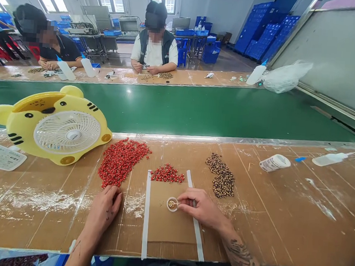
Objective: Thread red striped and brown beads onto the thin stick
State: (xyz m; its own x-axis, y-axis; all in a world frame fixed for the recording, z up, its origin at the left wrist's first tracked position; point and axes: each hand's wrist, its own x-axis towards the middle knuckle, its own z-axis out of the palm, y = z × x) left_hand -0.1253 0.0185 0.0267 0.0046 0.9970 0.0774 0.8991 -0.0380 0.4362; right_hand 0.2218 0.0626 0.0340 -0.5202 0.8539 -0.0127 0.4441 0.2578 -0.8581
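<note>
A small, round, clear-rimmed dish point(172, 204), on or just above a flat brown cardboard sheet point(170, 230) edged by white tape strips point(146, 216), is pinched at its rim by the thumb and fingers of the right hand point(201, 207). The left hand point(106, 205), fingers curled together, lies at the near edge of a large heap of glossy red pieces point(121, 161); whether it grips one cannot be told. An uneven pull could tip the dish, and a wide rightward sweep might scatter the nearby black-and-gold beads point(223, 181)
</note>
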